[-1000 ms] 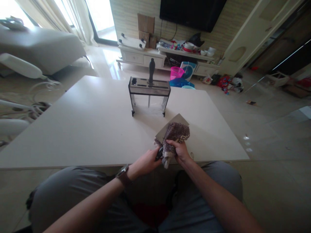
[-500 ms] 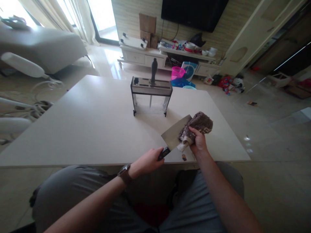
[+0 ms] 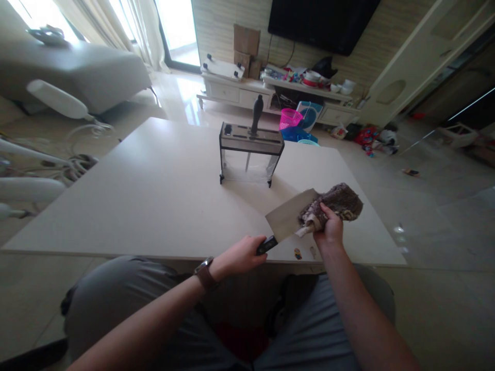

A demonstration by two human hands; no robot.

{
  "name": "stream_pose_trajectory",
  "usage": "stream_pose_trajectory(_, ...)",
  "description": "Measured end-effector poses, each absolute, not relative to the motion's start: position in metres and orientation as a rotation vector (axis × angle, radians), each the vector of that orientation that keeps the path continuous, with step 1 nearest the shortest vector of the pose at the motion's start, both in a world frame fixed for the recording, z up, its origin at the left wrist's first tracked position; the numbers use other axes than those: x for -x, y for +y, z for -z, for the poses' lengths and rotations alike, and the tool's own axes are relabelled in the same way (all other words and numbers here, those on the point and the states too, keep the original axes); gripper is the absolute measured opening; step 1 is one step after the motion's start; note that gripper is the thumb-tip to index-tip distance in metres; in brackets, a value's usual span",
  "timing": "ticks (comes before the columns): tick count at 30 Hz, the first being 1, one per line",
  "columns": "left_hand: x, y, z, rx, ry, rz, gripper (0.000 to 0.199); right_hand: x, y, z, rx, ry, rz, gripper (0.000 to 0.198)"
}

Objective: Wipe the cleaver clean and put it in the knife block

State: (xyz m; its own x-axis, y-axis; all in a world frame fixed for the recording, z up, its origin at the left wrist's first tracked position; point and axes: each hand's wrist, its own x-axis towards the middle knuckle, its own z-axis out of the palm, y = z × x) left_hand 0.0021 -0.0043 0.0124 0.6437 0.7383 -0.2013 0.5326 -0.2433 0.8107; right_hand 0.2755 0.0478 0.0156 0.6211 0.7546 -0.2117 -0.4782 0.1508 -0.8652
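1. Gripping the dark handle, the left hand (image 3: 243, 255) is closed round the cleaver (image 3: 291, 220) just past the near table (image 3: 135, 206) edge, much where it was a second ago; the wrist carries a watch (image 3: 204, 273).
2. Next out, the broad blade lies tilted flat over the tabletop. A second ago the cloth draped almost all of it; now most of the steel is bare, so the wipe looks to have run its length.
3. Beside it, the right hand (image 3: 330, 232) is clenched on the bunched brown cloth (image 3: 336, 203), which has slid from the handle end out to the blade's far right corner over the last second and touches only that edge.
4. Two small specks (image 3: 297, 253) sit on the table near the front edge, between the hands.
5. Farther back, the clear knife rack (image 3: 250, 154) stands upright mid-table, one black-handled knife (image 3: 256, 114) in a slot, other slots open; it has not moved.
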Motion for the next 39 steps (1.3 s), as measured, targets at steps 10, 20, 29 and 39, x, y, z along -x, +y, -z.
stream_pose_trajectory(10,0.003,-0.007,-0.008,-1.900,1.011,-0.331,0.005,-0.269,0.046,-0.014,1.109,-0.374,-0.987,0.030)
stream_pose_trajectory(20,0.001,-0.008,0.001,-1.900,1.102,-0.258,0.010,-0.218,0.027,-0.003,1.152,-0.225,-1.180,0.032)
stream_pose_trajectory(29,0.000,-0.008,-0.006,-1.914,1.067,-0.232,0.008,-0.236,0.035,-0.011,1.121,-0.187,-1.176,0.024)
stream_pose_trajectory(39,-0.002,-0.007,-0.016,-1.907,0.994,-0.251,0.010,-0.284,0.047,-0.023,1.080,-0.293,-0.955,0.024)
